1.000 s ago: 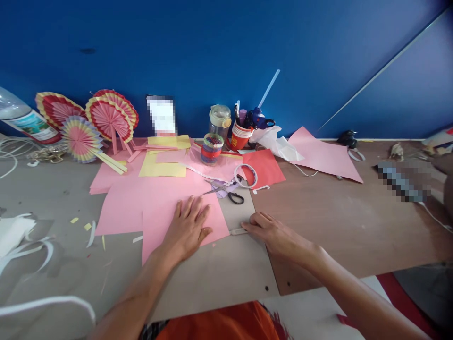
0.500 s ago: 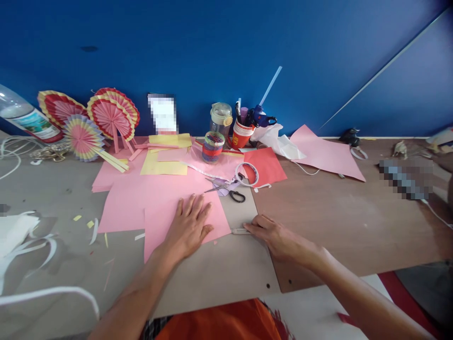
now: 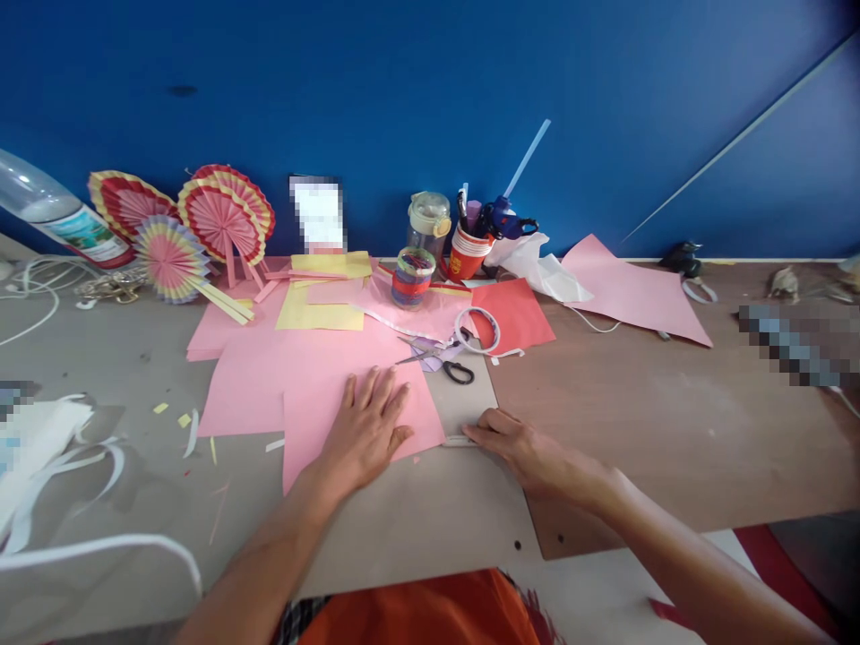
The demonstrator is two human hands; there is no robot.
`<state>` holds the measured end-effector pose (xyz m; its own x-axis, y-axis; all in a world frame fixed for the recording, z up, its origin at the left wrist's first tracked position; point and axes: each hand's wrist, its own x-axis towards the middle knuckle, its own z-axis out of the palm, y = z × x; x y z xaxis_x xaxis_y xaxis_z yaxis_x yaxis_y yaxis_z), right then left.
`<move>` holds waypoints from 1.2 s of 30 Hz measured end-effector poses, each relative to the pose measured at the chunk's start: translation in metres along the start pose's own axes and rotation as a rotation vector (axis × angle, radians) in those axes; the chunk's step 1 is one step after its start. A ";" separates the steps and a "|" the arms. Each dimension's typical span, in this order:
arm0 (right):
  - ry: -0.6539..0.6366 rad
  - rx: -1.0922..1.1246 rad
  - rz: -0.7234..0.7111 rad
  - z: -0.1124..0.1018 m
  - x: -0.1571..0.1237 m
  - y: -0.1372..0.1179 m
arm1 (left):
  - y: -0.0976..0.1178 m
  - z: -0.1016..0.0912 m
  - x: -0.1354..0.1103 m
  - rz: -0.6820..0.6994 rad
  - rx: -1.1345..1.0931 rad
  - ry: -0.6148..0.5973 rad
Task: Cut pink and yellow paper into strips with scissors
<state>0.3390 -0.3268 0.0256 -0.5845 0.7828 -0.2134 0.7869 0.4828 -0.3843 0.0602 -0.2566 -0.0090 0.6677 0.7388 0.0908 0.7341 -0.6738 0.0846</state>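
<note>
My left hand lies flat with its fingers spread on a sheet of pink paper, pressing it to the table. My right hand is closed around a slim, whitish utility knife. The knife's front end is at the lower right corner of the pink sheet, and whether its blade touches the paper is too small to tell. Just beyond both hands are open black-handled scissors and a white tape roll.
Paper fans and a plastic bottle stand at the back left. Along the blue wall are a jar, a yarn-wrapped pot and a red cup with pens. White paper strips lie at left; red paper lies at right.
The camera view has turned slightly left, so the scene sits a little further right. Both hands keep nearly the same position on the paper and the knife.
</note>
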 end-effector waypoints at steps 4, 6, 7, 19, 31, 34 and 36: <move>0.035 -0.013 -0.008 0.001 0.001 -0.004 | 0.000 0.000 0.000 0.002 0.000 -0.007; 0.063 -0.029 -0.007 0.000 0.001 -0.007 | 0.001 0.000 0.000 0.003 0.002 -0.011; 0.070 -0.039 -0.008 0.000 0.002 -0.009 | 0.001 0.000 0.000 0.001 0.003 -0.014; 0.104 -0.161 -0.077 -0.001 0.010 -0.018 | 0.002 -0.003 0.000 -0.003 0.013 -0.034; 0.084 -0.140 -0.073 -0.002 0.016 -0.031 | 0.001 -0.001 0.001 0.009 0.024 -0.084; 0.055 -0.120 -0.070 -0.001 0.020 -0.034 | 0.001 -0.001 0.002 0.006 0.030 -0.104; 0.033 -0.105 -0.062 -0.001 0.022 -0.036 | 0.001 -0.002 0.003 0.004 0.027 -0.123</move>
<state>0.2982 -0.3263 0.0353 -0.6269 0.7622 -0.1616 0.7670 0.5674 -0.2995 0.0625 -0.2552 -0.0071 0.6792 0.7333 -0.0311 0.7336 -0.6771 0.0575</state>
